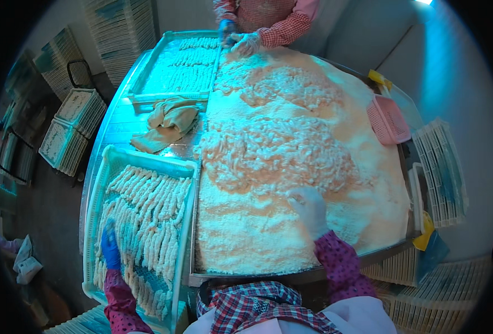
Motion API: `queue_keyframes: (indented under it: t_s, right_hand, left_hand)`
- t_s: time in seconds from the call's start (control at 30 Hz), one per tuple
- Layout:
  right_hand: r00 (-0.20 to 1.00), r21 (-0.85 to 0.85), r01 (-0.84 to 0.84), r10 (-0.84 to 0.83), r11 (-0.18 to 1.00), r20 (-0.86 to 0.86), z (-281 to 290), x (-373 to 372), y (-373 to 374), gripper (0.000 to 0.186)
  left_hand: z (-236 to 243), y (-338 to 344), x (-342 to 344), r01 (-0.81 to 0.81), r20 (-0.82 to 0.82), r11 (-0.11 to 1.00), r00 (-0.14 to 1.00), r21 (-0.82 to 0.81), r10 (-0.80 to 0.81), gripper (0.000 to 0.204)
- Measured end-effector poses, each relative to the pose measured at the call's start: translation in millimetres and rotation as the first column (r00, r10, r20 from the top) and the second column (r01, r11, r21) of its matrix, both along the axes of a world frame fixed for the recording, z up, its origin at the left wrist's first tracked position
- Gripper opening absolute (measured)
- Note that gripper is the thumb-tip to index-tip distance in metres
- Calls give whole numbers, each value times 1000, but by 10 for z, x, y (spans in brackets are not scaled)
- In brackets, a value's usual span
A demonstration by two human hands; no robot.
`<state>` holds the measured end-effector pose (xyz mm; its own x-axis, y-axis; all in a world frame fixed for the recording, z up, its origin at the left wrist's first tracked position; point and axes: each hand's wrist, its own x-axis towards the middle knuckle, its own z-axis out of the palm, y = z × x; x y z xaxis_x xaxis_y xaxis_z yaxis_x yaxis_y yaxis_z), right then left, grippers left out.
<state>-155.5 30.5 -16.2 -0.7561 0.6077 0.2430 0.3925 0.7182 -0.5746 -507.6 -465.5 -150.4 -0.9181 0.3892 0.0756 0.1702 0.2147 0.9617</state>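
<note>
My left hand (110, 245), in a blue glove, is held edge-on over the left side of a pale tray (189, 222). Its fingers are stretched out, and nothing shows in them. Rows of crumb-coated strips (146, 195) lie in that tray, right beside the hand. My right hand (310, 212), in a white glove, is low over the pale crumbs (246, 234), at the near edge of a heap of moist, pale strips (274, 150). Its thumb stands apart from the fingers, whose tips are hard to make out against the heap; I see nothing held.
Across the table a co-worker's gloved hands (245, 42) are beside a second tray (138, 83) of strips. A tan cloth (171, 119) lies between the trays. At the right edge sits a pink basket (390, 119). Stacked trays (121, 39) stand around, some on the floor.
</note>
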Motion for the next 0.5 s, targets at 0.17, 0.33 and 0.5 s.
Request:
queue_keyframes:
  t_s: [0.17,0.33,0.5]
  right_hand:
    - [949,441,-200,61,875,309,-214,-348,17,21]
    - [985,-76,-38,24,996,-169,64,-72,53,13]
    - [899,-27,-331,324,943,294,-8,658,-76,28]
  left_hand:
    - [999,1767,908,294,-386,910,835,-293,-393,38]
    - [1017,2350,1623,429,-432,806,687,-409,-585,50]
    - [933,2602,1986,435,-376,779,699,-451,-608,55]
